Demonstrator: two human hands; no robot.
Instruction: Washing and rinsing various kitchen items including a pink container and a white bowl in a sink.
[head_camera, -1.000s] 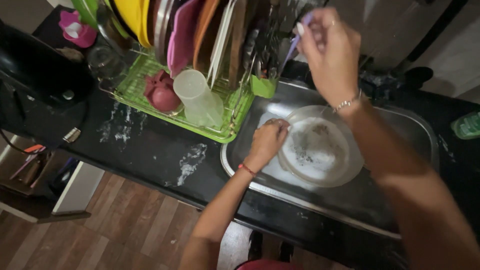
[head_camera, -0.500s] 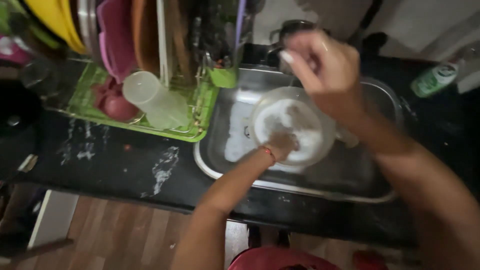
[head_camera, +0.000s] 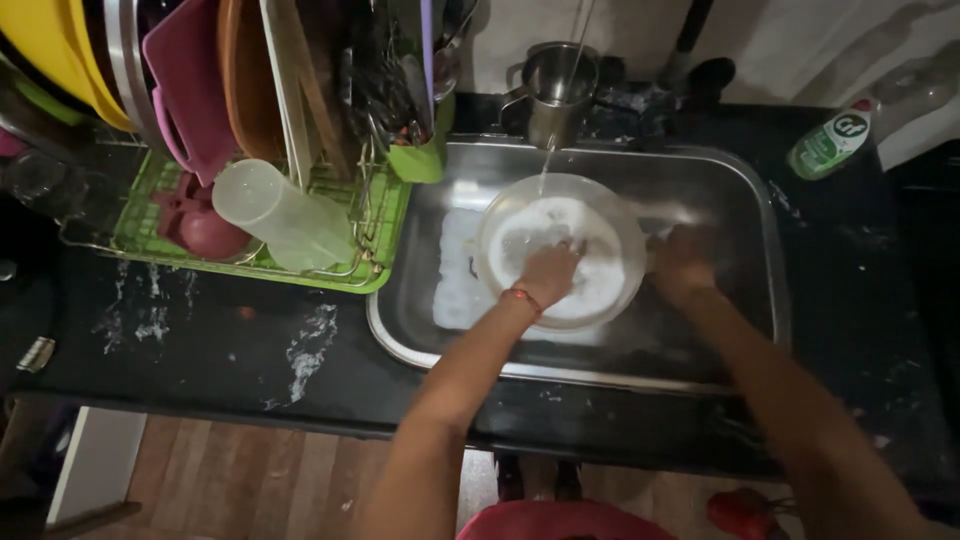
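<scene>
Reaching down from the lower edge of the head view, both bare forearms stretch into the rectangular stainless-steel sink (head_camera: 700, 190) set in a black countertop (head_camera: 200, 350). The left hand (head_camera: 548, 272), a red band at its wrist, lies palm-down inside the round clear glass bowl (head_camera: 610, 225), fingers bent and pressed against the bowl's soapy white inner surface; whether they hold a sponge or cloth underneath cannot be told. The right hand (head_camera: 682, 262) is blurred, resting against the bowl's right rim with fingers curled about it, though how firmly it grips is unclear. The bowl sits in the middle of the sink, over a patch of white foam, and a thin stream of water falls onto its far edge. Behind the sink stands a small steel mug (head_camera: 555, 92). To the left, a green wire dish rack (head_camera: 385, 215) carries upright plates and a clear plastic jug (head_camera: 280, 215) lying on its side. A green detergent bottle (head_camera: 828, 142) lies at the far right.
</scene>
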